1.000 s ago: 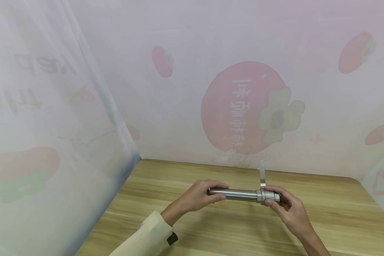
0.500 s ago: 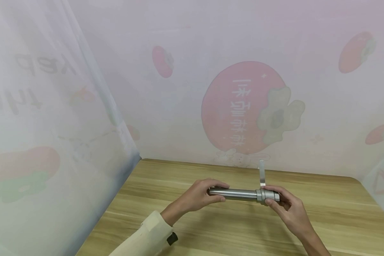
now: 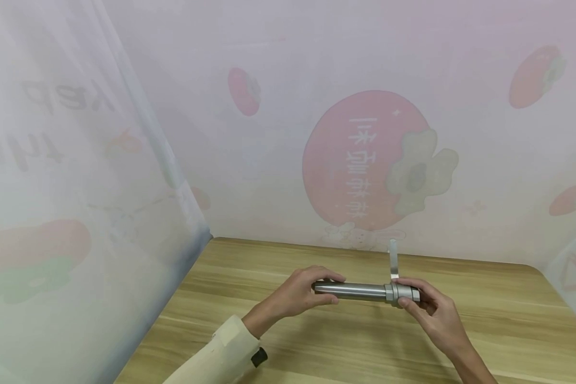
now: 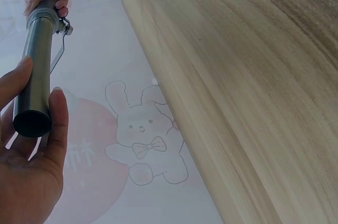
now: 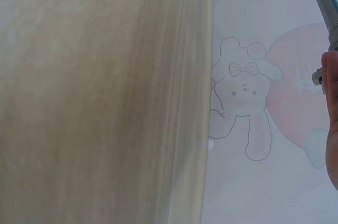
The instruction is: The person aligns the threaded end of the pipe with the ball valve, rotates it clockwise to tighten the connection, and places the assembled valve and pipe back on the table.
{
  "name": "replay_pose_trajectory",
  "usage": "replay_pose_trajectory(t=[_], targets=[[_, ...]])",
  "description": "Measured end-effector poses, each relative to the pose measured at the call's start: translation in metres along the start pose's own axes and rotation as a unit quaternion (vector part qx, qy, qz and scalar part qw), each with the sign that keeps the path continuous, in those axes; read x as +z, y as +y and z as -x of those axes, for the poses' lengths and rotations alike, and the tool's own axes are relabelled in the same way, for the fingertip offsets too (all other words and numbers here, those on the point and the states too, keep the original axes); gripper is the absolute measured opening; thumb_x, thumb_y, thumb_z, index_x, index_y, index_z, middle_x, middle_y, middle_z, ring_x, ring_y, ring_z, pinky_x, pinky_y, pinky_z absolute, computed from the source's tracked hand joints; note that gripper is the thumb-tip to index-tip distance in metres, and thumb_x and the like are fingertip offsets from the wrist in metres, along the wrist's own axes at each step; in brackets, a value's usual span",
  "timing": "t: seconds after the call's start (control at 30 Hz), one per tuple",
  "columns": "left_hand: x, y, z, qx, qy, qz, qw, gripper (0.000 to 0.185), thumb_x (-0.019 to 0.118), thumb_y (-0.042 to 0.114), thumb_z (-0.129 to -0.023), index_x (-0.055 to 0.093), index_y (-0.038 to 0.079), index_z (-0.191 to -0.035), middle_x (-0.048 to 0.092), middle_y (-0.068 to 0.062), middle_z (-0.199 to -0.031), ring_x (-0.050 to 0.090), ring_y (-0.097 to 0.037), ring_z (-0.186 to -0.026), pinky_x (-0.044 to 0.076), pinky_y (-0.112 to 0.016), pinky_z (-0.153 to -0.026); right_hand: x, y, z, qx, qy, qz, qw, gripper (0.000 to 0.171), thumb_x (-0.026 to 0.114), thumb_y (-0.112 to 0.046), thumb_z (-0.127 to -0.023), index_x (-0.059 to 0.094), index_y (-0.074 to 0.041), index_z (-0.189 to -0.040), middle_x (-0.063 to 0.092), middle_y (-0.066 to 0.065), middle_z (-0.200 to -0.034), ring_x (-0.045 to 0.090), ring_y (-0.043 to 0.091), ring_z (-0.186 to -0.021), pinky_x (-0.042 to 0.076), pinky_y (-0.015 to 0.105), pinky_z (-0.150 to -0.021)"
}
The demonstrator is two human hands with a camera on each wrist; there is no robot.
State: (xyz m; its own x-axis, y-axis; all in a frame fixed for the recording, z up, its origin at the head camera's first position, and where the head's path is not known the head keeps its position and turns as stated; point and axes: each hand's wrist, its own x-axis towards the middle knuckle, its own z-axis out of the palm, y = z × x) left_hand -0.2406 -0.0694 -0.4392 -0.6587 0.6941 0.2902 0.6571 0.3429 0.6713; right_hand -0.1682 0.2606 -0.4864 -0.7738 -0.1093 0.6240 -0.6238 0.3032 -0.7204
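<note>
The desk (image 3: 317, 341) has a light wooden top with long grain streaks running from its left edge to its right edge. Its far edge meets a pale printed backdrop, and its left edge runs along a translucent printed sheet. The far right corner is rounded. Nothing seems to lie directly on the top, though the near edge falls outside the head view. In the left wrist view the wood (image 4: 253, 76) fills most of the picture; in the right wrist view the desk (image 5: 105, 102) looks blurred.

Bare wooden table (image 3: 317, 341) all round; printed curtain walls (image 3: 269, 160) close behind and left.
</note>
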Motion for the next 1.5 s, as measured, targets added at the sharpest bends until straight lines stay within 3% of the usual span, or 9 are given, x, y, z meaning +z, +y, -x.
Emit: replay_pose_trajectory(t=[0.23,0.6,1.0,1.3,1.5], targets=[[0.0006,0.0004,-0.0003,0.003,0.005,-0.01,0.9999,0.048,0.087,0.018,-0.095,0.073,0.019,-0.141,0.077,0.003,-0.131,0.064,-0.005,-0.103,0.053,-0.022,-0.089,0.0001,0.0012,-0.0002,-0.004,0.002,0.001,1.0,0.041,0.074,0.011,-0.098,0.068,0.003,-0.138,0.072,-0.011,-0.131,0.072,0.01,-0.102,0.06,0.02,-0.082],[0.0007,0.0007,-0.0018,0.003,0.006,-0.031,0.9995,0.051,0.089,0.017,-0.093,0.073,0.017,-0.141,0.077,0.004,-0.128,0.065,-0.006,-0.108,0.052,-0.029,-0.099,0.0006,0.0001,-0.0003,-0.008,0.003,0.002,1.0,0.044,0.072,0.017,-0.095,0.068,0.003,-0.137,0.072,-0.012,-0.13,0.072,0.007,-0.101,0.06,0.019,-0.082],[0.0004,0.001,-0.0013,-0.013,0.009,-0.039,0.9991,0.05,0.089,0.024,-0.094,0.073,0.02,-0.141,0.077,0.006,-0.133,0.065,-0.009,-0.121,0.05,-0.036,-0.107,-0.0008,-0.0004,-0.0007,0.002,-0.002,0.005,1.0,0.043,0.072,0.015,-0.097,0.068,0.001,-0.137,0.071,-0.014,-0.13,0.071,0.006,-0.101,0.06,0.019,-0.082],[0.0002,-0.0008,-0.0004,-0.037,0.002,-0.039,0.9985,0.049,0.088,0.035,-0.094,0.074,0.025,-0.14,0.077,0.008,-0.13,0.063,-0.007,-0.115,0.051,-0.028,-0.097,0.0,-0.0006,-0.0005,-0.002,0.005,0.009,1.0,0.044,0.072,0.016,-0.096,0.069,0.002,-0.137,0.072,-0.014,-0.129,0.071,0.006,-0.101,0.06,0.019,-0.081],[-0.0009,0.0016,0.0007,-0.044,-0.005,-0.039,0.9983,0.047,0.086,0.037,-0.097,0.075,0.022,-0.139,0.078,0.007,-0.128,0.063,-0.005,-0.108,0.051,-0.026,-0.093,0.0001,-0.0003,-0.0004,-0.002,0.004,0.008,1.0,0.044,0.071,0.017,-0.096,0.069,0.002,-0.137,0.072,-0.013,-0.129,0.071,0.005,-0.101,0.06,0.019,-0.081]])
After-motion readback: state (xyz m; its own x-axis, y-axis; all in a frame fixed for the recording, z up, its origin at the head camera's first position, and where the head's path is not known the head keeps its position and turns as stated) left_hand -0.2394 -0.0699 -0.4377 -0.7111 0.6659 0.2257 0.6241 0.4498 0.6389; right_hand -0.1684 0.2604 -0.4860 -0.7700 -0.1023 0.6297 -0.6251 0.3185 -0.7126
